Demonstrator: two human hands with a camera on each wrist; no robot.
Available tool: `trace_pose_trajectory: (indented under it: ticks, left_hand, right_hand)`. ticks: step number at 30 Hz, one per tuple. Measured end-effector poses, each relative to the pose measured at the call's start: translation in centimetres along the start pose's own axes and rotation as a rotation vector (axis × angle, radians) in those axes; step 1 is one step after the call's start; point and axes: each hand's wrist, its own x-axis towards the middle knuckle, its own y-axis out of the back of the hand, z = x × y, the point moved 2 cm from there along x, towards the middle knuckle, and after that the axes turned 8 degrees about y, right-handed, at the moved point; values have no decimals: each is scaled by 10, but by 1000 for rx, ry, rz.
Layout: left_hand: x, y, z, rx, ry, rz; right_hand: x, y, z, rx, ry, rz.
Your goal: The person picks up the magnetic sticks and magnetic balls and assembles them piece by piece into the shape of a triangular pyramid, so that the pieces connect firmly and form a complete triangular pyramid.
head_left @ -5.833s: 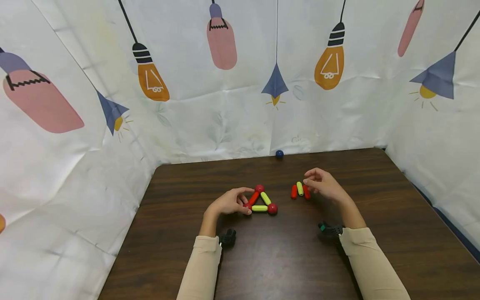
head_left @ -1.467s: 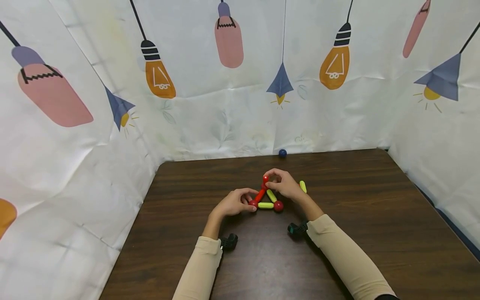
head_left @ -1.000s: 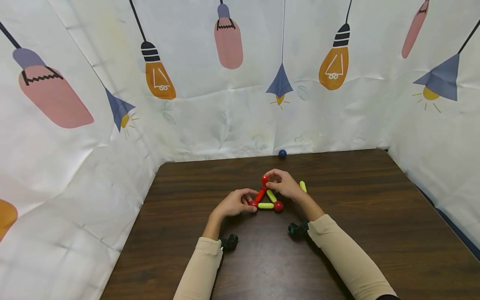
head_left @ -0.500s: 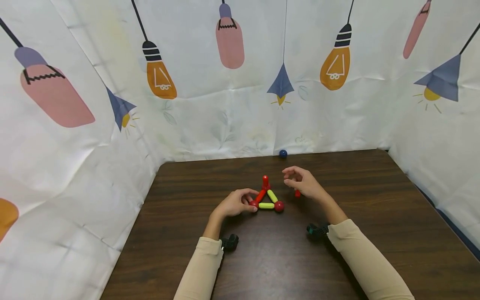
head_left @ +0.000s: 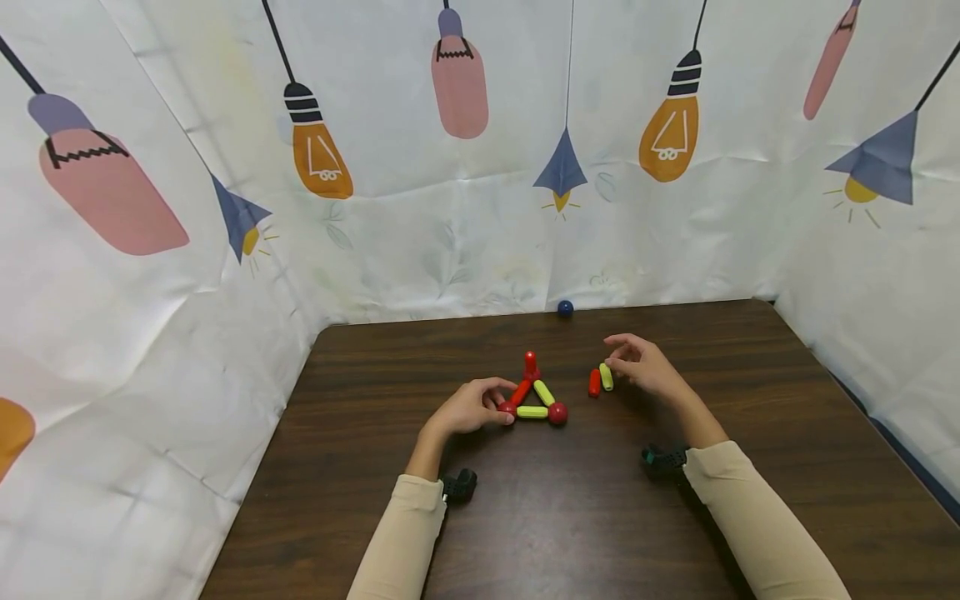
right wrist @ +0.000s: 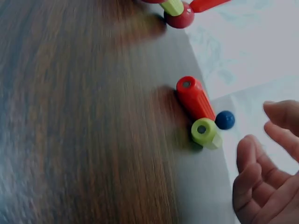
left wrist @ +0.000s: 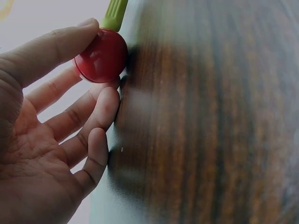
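The left hand [head_left: 467, 407] covers part of the triangle's near-left corner, thumb and fingertip pinching the red ball [left wrist: 101, 56] there. A dark wood-grain counter [head_left: 525, 517] sits boxed in by white sheets printed with lightbulbs [head_left: 315, 158]; a blue ball [head_left: 565, 307] lies at the far edge. The triangle [head_left: 534, 400] of red and yellow-green rods lies mid-counter, one red rod [head_left: 530, 363] upright on its far corner. The right hand [head_left: 642, 367], fingers loosely spread, hovers beside two loose rods [head_left: 600, 379].
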Motion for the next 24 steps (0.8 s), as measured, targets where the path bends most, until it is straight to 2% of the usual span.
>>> trace_pose_trajectory:
  ticks: [6, 13, 24]
  left_hand:
    - [1, 0, -1, 12, -3, 0]
    - [0, -1, 1, 5, 0, 3]
    - [-2, 0, 2, -6, 5, 4]
  right_hand:
    - [3, -2, 7, -75, -30, -61]
    - [4, -6, 8, -162, -84, -66]
    - [-2, 6, 9, -196, -123, -91]
